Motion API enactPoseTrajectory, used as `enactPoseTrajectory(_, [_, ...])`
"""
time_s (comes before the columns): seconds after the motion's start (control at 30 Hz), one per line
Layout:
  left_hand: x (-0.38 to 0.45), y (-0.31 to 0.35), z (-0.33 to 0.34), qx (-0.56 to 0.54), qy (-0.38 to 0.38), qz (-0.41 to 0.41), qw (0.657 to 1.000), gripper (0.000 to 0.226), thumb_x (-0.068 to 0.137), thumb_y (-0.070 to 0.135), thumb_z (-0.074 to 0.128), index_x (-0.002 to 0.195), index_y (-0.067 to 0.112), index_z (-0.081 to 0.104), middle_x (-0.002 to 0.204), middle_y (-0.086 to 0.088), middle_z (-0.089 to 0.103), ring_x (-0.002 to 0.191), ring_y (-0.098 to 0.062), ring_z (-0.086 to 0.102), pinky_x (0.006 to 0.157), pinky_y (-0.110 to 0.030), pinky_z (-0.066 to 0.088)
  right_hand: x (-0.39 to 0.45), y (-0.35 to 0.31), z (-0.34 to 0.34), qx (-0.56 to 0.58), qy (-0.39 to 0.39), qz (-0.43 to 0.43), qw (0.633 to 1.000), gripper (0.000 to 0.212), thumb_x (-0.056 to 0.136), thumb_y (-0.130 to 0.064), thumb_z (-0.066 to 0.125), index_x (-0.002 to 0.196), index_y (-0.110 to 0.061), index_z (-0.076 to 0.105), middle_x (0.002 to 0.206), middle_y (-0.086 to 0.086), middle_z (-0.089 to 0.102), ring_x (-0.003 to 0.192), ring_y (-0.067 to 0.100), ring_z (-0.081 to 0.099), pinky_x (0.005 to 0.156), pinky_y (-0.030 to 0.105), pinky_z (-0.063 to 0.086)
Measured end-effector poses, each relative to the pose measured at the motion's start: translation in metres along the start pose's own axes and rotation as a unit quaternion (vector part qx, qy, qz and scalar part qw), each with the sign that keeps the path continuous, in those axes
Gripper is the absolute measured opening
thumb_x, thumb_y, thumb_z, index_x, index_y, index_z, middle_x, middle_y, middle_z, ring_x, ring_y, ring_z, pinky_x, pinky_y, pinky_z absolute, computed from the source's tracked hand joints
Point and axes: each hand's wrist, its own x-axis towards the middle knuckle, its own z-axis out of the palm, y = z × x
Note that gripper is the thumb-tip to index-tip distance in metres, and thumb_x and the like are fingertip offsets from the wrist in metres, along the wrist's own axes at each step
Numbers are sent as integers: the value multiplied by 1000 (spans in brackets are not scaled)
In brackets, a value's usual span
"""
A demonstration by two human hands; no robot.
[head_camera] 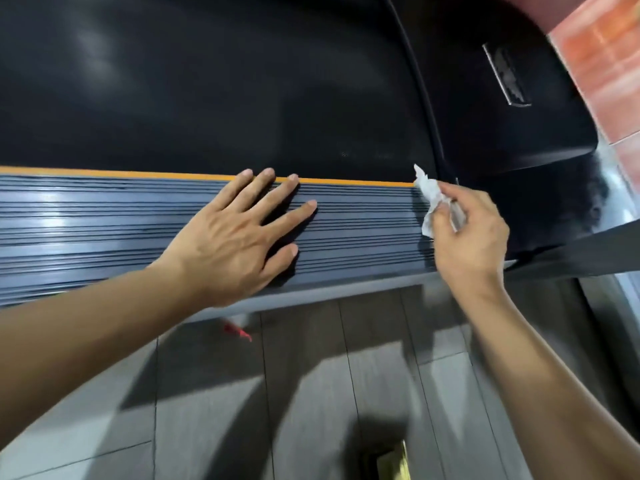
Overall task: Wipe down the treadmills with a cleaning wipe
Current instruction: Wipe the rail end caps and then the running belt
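Note:
A treadmill fills the upper view: its black running belt (207,98) lies beyond a grey ribbed side rail (86,230) edged by an orange stripe (138,174). My left hand (235,233) rests flat on the rail with its fingers spread. Further right, my right hand (471,233) pinches a crumpled white wipe (429,199) at the rail's right end, where the rail meets the black motor cover (502,109). The wipe's upper tip stands up near the orange stripe.
Grey wood-look floor planks (311,393) lie below the rail. A small red scrap (239,332) lies on the floor under the rail's edge. A reddish tiled wall (602,57) rises at the upper right. A brass-coloured object (391,462) shows at the bottom edge.

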Motion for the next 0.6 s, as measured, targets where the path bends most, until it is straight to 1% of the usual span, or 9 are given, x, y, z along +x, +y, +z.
enactPoseTrajectory(0.07, [0,0,1,3,0,1,1000,64,105,57,13,163,31,19,170,-9,15,157,-34,12,127,-50,9,2,8,2,-14,18,-13,1000,31,98,-16,53,125,-20,68,119,-4,63,113,18,57,98,31,45])
enactPoseTrajectory(0.13, [0,-1,2,7,4,3,1000,65,105,58,13,163,30,20,170,-9,17,157,-34,13,128,-50,9,2,18,2,-43,28,-29,998,31,98,-13,52,125,-20,67,121,-3,63,113,19,54,97,22,39])
enactPoseTrajectory(0.23, [0,-2,3,7,7,6,1000,66,104,58,12,163,30,21,169,-10,18,156,-35,15,127,-50,9,11,33,4,-66,50,-28,996,33,99,-11,51,127,-18,66,123,-2,62,114,19,52,95,16,35])
enactPoseTrajectory(0.3, [0,-2,5,2,13,12,1000,66,104,59,11,163,31,18,170,-9,16,157,-34,13,127,-48,6,16,41,12,-82,49,-38,995,34,99,-8,52,128,-15,66,125,0,63,115,21,53,96,16,35])
enactPoseTrajectory(0.37, [0,-3,6,-1,15,14,1000,67,104,61,10,163,32,16,170,-8,14,157,-33,11,127,-48,5,19,44,23,-106,5,-51,993,37,97,-5,52,130,-13,66,128,3,65,116,23,56,97,19,37])
enactPoseTrajectory(0.43, [-1,-2,6,3,18,13,1000,68,103,62,7,163,32,14,170,-8,13,158,-33,9,127,-47,4,21,44,29,-116,-36,-34,992,41,98,-4,49,135,-15,63,134,3,63,121,22,56,98,22,39])
enactPoseTrajectory(0.5, [-2,-2,6,3,18,9,1000,68,103,63,6,163,33,12,171,-7,11,158,-32,7,127,-46,2,21,44,30,-102,-53,-18,993,42,101,-9,46,141,-17,58,145,1,56,133,19,51,106,25,38])
enactPoseTrajectory(0.6, [-1,-1,5,-14,18,5,1000,69,101,65,10,163,35,14,171,-5,11,158,-30,7,128,-45,2,16,47,30,-80,-85,9,993,44,105,-12,42,148,-19,49,156,0,42,144,16,39,112,23,30])
